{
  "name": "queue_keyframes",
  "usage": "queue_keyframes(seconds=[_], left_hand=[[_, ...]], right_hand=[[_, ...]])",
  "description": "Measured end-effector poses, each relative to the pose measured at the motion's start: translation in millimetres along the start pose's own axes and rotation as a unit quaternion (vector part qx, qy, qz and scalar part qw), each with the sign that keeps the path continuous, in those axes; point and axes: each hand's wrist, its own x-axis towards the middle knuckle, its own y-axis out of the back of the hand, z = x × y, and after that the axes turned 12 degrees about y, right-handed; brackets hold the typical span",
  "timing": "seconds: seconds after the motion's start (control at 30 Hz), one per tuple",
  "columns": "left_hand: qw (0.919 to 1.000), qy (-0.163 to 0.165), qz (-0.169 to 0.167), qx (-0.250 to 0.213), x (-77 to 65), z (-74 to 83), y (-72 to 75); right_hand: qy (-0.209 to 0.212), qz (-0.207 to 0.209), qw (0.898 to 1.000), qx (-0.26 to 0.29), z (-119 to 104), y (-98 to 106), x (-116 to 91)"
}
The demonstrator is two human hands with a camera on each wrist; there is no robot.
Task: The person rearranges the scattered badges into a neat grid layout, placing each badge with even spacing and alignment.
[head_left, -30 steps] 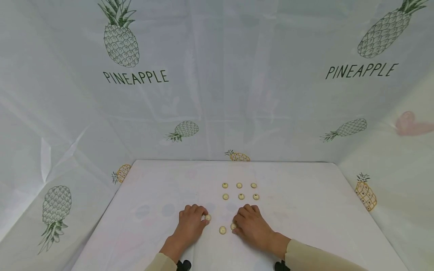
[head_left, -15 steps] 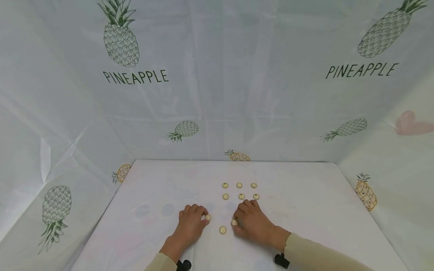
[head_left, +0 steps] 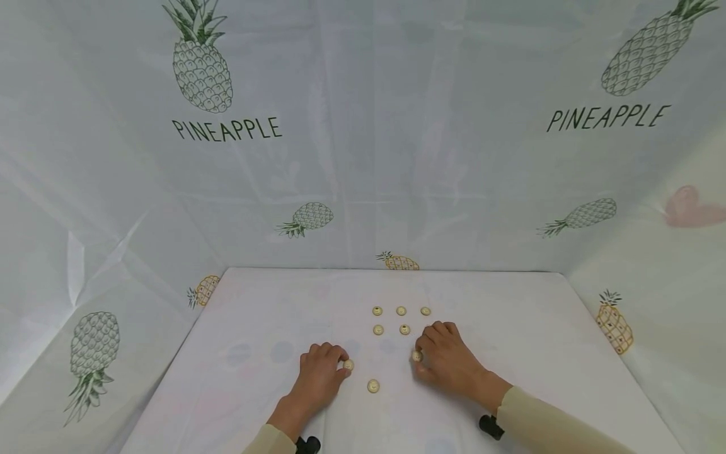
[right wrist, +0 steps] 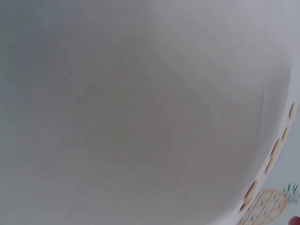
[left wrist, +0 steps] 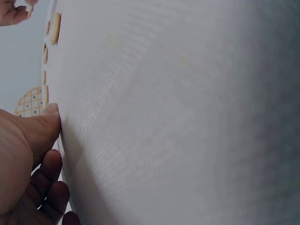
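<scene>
My left hand (head_left: 321,375) rests on the table, pinching a round cream button (head_left: 348,364) between thumb and index finger. The left wrist view shows this hand (left wrist: 33,154) from the thumb side, its button hidden. To the right, my right hand (head_left: 450,359) pinches another cream button (head_left: 417,356), tilted up on edge. Between the hands, nearer the front, lies a loose button (head_left: 372,386). Behind are two rows of buttons, among them a far-row button (head_left: 401,311) and a near-row button (head_left: 378,330); the near row's right end is covered by my right hand.
A white cloth-covered table (head_left: 272,302) carries everything. Behind it hangs a white pineapple-print curtain (head_left: 363,157), which also rises along both sides. In the right wrist view, mostly tabletop shows, with several buttons (right wrist: 251,194) along the edge.
My right hand has moved right and away from me, carrying its button from beside the loose front one. It now covers the near row's right button. My left hand has stayed put.
</scene>
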Motion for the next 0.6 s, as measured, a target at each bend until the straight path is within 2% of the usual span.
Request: queue_keyframes(seconds=[0.3,0.6], left_hand=[[1.0,0.0,-0.003,0.002,0.5,-0.2,-0.9],[1.0,-0.002,-0.005,0.0,-0.7,0.5,-0.3]], right_hand=[[-0.035,0.001,0.999,-0.01,27,8,-21],[-0.022,0.017,1.0,-0.012,32,3,-29]])
